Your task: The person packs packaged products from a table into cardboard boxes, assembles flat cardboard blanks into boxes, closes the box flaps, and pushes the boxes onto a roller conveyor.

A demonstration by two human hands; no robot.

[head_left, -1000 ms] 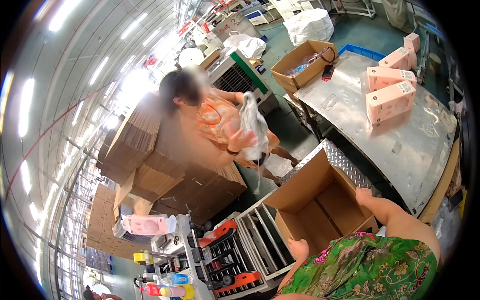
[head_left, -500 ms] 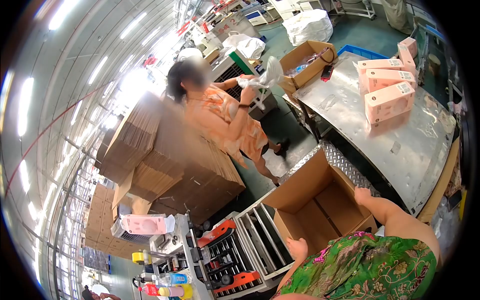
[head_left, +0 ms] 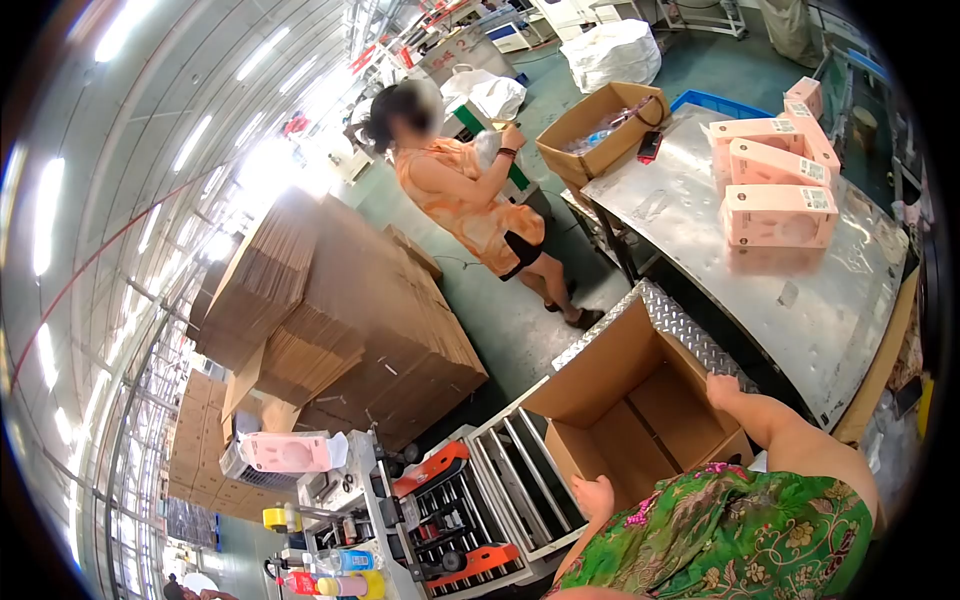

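An open, empty cardboard box (head_left: 640,420) stands at the end of the roller conveyor, in front of the person's green floral clothing. My left hand (head_left: 592,496) grips its near left edge, fingers closed over the cardboard. On the box's right edge, my right hand (head_left: 722,390) is closed with the fingers partly hidden behind the rim. Several pink boxes (head_left: 780,216) stand on the metal table (head_left: 760,290) beyond my right hand.
A co-worker (head_left: 470,195) stands beyond the box, holding something whitish. Stacked flat cartons (head_left: 370,330) are at the left. The roller conveyor (head_left: 520,475) has a tape machine with orange parts (head_left: 485,562). An open carton (head_left: 600,130) sits by the table's far corner.
The co-worker has turned and moved away from the box, towards the back. More pink boxes have appeared on the table, and the nearest one has turned. My hands stay on the box.
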